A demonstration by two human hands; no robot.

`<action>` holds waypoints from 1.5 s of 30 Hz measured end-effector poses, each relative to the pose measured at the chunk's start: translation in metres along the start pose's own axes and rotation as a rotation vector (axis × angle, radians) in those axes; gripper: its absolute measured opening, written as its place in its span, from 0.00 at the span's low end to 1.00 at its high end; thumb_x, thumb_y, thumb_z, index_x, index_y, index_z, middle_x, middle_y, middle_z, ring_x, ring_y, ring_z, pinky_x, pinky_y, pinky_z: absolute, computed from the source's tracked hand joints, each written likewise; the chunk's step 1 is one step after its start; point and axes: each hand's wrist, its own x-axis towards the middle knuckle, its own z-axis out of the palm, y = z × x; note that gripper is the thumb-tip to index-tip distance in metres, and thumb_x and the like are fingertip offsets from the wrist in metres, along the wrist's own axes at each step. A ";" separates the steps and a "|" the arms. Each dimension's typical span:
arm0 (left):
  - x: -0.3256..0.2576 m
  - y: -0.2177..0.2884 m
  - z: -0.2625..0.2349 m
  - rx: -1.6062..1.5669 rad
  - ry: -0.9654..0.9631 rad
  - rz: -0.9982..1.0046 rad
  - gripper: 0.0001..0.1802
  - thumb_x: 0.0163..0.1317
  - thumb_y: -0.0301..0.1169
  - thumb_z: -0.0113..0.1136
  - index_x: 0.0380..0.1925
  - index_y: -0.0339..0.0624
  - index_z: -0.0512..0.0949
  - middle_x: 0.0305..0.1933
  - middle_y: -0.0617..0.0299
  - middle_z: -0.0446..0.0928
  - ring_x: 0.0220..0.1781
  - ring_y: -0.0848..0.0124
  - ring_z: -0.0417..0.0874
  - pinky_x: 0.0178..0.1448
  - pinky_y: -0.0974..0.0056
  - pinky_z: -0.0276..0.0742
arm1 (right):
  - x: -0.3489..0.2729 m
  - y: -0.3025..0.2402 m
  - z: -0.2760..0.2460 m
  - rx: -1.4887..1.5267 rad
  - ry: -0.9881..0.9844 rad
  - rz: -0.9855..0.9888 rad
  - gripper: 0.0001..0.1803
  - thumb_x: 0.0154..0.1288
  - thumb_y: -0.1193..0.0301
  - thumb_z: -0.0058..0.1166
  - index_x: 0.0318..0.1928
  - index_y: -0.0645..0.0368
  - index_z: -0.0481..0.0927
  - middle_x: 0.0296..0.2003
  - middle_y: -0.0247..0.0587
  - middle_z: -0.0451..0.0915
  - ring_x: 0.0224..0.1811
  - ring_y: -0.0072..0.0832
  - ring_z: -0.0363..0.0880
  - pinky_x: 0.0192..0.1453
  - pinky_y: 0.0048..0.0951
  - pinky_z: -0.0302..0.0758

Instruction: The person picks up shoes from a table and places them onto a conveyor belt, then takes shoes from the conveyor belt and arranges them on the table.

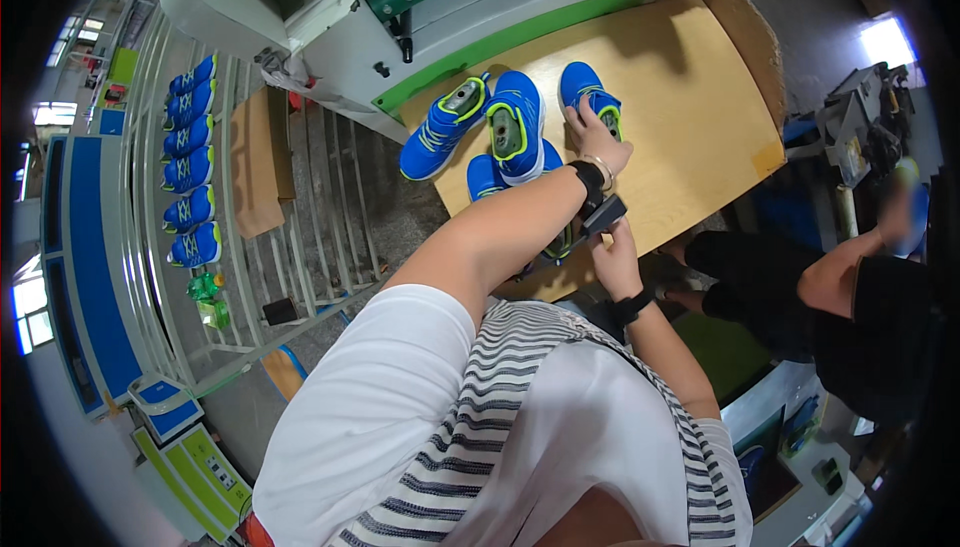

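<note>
My left hand (600, 144) reaches across the wooden tabletop (690, 117), its fingers closed on the collar of a blue sneaker (581, 80) with lime lining. A grey-green shoe last shows inside that sneaker. Left of it stand a blue sneaker (515, 112) and a tilted one (437, 137), both with lasts in them. Another blue sneaker (484, 179) is partly covered by my left forearm. My right hand (617, 262) is below my left wrist, close to a mostly hidden sneaker (560, 245). The black wrist device hides its fingertips, so its grip is unclear.
A grey-green machine (430, 57) borders the table's far side. Cardboard (745, 42) stands along the right edge. At left, a metal rail rack (300, 247) carries a row of blue sneakers (188, 169). A co-worker in dark clothes (860, 317) is at right, near dark machinery (850, 137).
</note>
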 end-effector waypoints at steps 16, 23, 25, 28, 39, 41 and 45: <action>0.126 0.133 -0.311 -0.310 0.667 0.316 0.41 0.43 0.19 0.66 0.60 0.33 0.60 0.46 0.52 0.75 0.44 0.60 0.80 0.50 0.59 0.78 | 0.115 -0.075 0.102 -0.176 -0.061 -0.168 0.52 0.50 0.68 0.69 0.74 0.44 0.55 0.72 0.60 0.51 0.72 0.62 0.54 0.71 0.49 0.62; 0.098 0.082 -0.308 -0.334 0.461 0.524 0.43 0.59 0.32 0.66 0.70 0.33 0.54 0.70 0.45 0.62 0.71 0.58 0.64 0.72 0.60 0.61 | 0.151 -0.084 -0.003 0.711 0.149 0.138 0.38 0.52 0.77 0.62 0.65 0.60 0.63 0.57 0.47 0.70 0.60 0.34 0.70 0.66 0.35 0.67; 0.037 0.082 -0.272 -0.217 0.387 0.696 0.41 0.62 0.28 0.61 0.72 0.33 0.52 0.72 0.45 0.58 0.74 0.57 0.60 0.75 0.58 0.54 | 0.173 -0.096 -0.044 0.490 0.264 -0.104 0.36 0.53 0.77 0.62 0.64 0.60 0.64 0.56 0.46 0.70 0.60 0.35 0.70 0.66 0.34 0.66; -0.022 0.035 -0.245 0.159 0.193 0.807 0.31 0.60 0.24 0.59 0.65 0.35 0.65 0.75 0.47 0.56 0.75 0.54 0.59 0.76 0.55 0.55 | 0.233 -0.165 -0.065 0.439 0.267 -0.436 0.36 0.54 0.72 0.66 0.63 0.60 0.64 0.58 0.46 0.70 0.61 0.34 0.69 0.67 0.33 0.65; -0.077 -0.059 -0.135 0.615 -0.343 0.682 0.31 0.66 0.47 0.55 0.64 0.42 0.69 0.71 0.49 0.64 0.75 0.46 0.57 0.74 0.41 0.53 | 0.401 -0.147 0.007 -0.415 0.462 -0.377 0.40 0.60 0.74 0.52 0.72 0.32 0.60 0.72 0.63 0.53 0.69 0.64 0.58 0.69 0.63 0.58; -0.073 -0.067 -0.142 0.539 -0.325 0.610 0.30 0.65 0.48 0.56 0.61 0.39 0.72 0.68 0.48 0.67 0.73 0.47 0.61 0.72 0.45 0.57 | 0.353 -0.145 0.045 -0.442 0.410 -0.517 0.37 0.59 0.74 0.52 0.70 0.39 0.63 0.72 0.61 0.51 0.74 0.64 0.49 0.72 0.68 0.49; -0.071 -0.062 -0.144 0.578 -0.293 0.696 0.28 0.62 0.45 0.58 0.55 0.35 0.76 0.63 0.48 0.72 0.68 0.48 0.67 0.69 0.49 0.62 | 0.242 -0.114 0.063 -0.583 -0.091 -0.434 0.39 0.59 0.59 0.61 0.70 0.49 0.64 0.75 0.54 0.45 0.77 0.58 0.41 0.75 0.65 0.46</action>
